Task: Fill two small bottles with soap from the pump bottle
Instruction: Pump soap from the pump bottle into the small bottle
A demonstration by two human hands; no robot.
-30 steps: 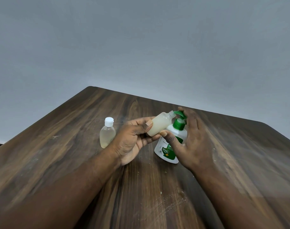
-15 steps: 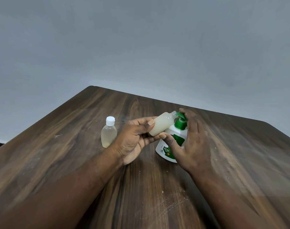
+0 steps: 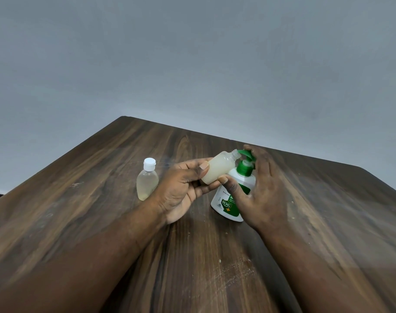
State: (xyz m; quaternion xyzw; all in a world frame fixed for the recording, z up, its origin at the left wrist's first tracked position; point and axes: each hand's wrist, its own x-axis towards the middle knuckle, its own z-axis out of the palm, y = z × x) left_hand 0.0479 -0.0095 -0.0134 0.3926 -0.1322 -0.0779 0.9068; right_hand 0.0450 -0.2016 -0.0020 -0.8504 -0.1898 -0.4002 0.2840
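Two forearms reach in over the wooden surface (image 3: 215,263) and meet at the work. My left hand (image 3: 181,188) pinches the open small bottle (image 3: 218,168) between thumb and fingertips. Its long axis tilts up and to the right, base toward my palm, threaded neck at the tip of the green pump head (image 3: 245,154). I cannot tell whether the two touch.

My right hand (image 3: 263,190) arches over that pump head with near-straight fingers laid on top, gripping nothing, and the thumb runs down across the pump bottle (image 3: 224,205). So the mouth sits just left of my right fingers; the coming press depends on that alignment holding.

On the label I read "99.99%" — the brand word starts with "D", the rest hidden by my thumb.

Further left stands the capped small bottle (image 3: 147,184), upright, with pale liquid inside.
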